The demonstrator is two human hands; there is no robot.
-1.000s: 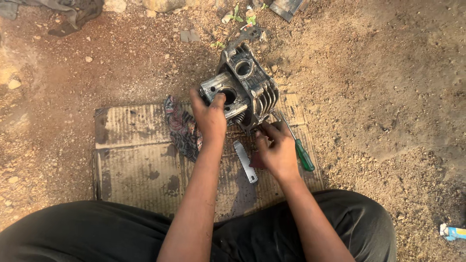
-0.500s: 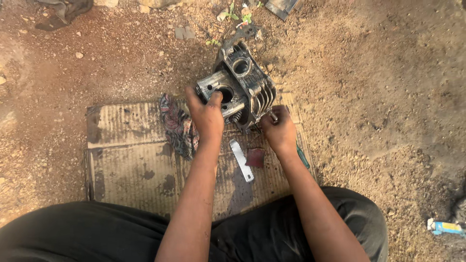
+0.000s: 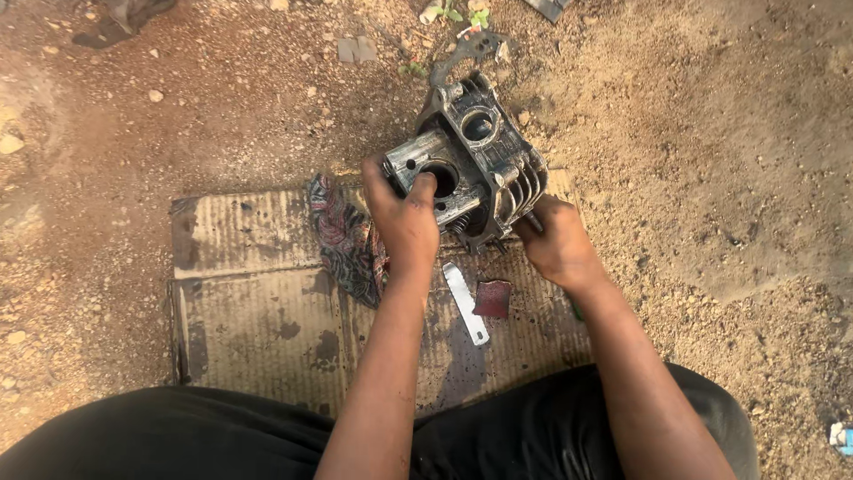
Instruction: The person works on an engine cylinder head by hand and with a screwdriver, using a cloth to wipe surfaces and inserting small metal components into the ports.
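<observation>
Engine cylinder head (image 3: 475, 169) gripped by both hands: left hand (image 3: 404, 222) closed around it, right hand (image 3: 558, 244) curled against its fins.

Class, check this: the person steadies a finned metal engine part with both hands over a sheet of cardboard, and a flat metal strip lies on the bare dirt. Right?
Not quite. The head view shows the flat metal strip lying on the cardboard, not on bare dirt. The rest holds: left hand and right hand steady the finned engine part.
</observation>
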